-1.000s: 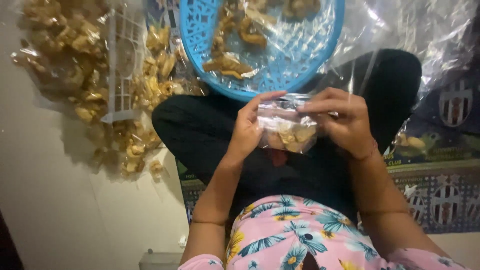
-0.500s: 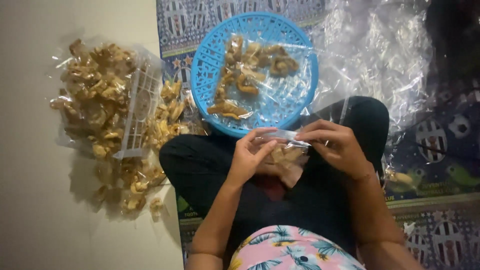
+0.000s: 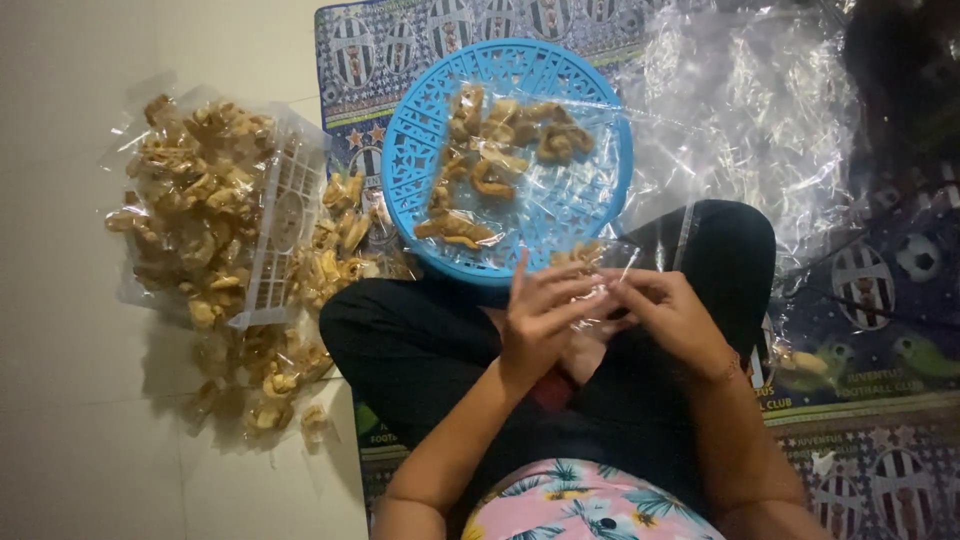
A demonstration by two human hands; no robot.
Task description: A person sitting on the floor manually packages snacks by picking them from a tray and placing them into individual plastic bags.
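Over the lap, the left hand (image 3: 540,320) and right hand (image 3: 672,318) both pinch 1 small crinkly clear packet (image 3: 592,270) of golden snacks, just below the rim of the round blue latticed plastic basket (image 3: 420,150), with pale bare floor (image 3: 70,420) lying left.

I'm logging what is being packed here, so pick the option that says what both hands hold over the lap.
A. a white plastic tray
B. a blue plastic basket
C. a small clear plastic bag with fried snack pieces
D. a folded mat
C: the left hand and right hand pinch a small clear plastic bag with golden snack pieces inside, just below the blue basket.
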